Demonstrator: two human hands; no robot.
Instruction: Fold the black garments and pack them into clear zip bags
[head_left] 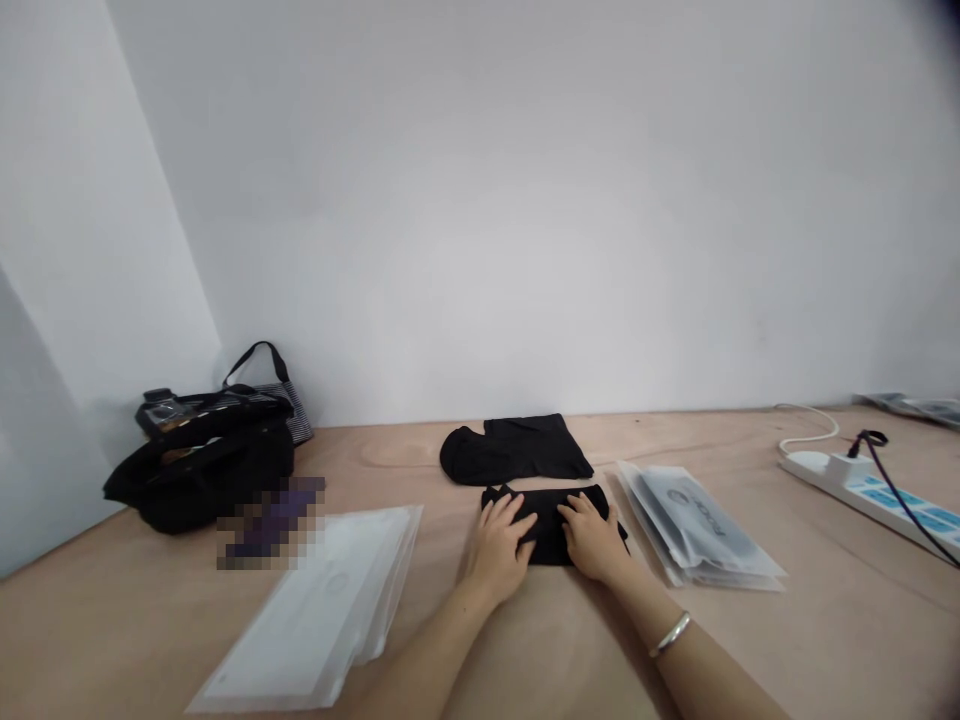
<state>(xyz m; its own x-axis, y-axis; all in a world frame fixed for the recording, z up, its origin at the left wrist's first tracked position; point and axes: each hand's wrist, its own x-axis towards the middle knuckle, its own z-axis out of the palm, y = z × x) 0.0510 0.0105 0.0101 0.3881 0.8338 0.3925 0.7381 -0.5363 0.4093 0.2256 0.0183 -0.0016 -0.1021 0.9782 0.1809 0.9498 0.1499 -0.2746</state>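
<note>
A folded black cloth (551,525) lies on the table near its middle. My left hand (501,545) rests flat on the cloth's left part, fingers spread. On its right part lies my right hand (592,535), also with fingers apart; a silver bangle is on that wrist. Just behind, a second black cloth item (517,450) lies flat, with a rounded end at the left. To the right is a stack of frosted plastic bags (701,525), the top one with dark contents and printed letters. More frosted bags (315,610) lie to the left.
An open black bag (202,475) and a striped bag (296,410) stand at the back left, beside a blurred purple patch (277,520). At the right edge lies a white power strip (892,500) with cables. A wall rises behind the table (375,455).
</note>
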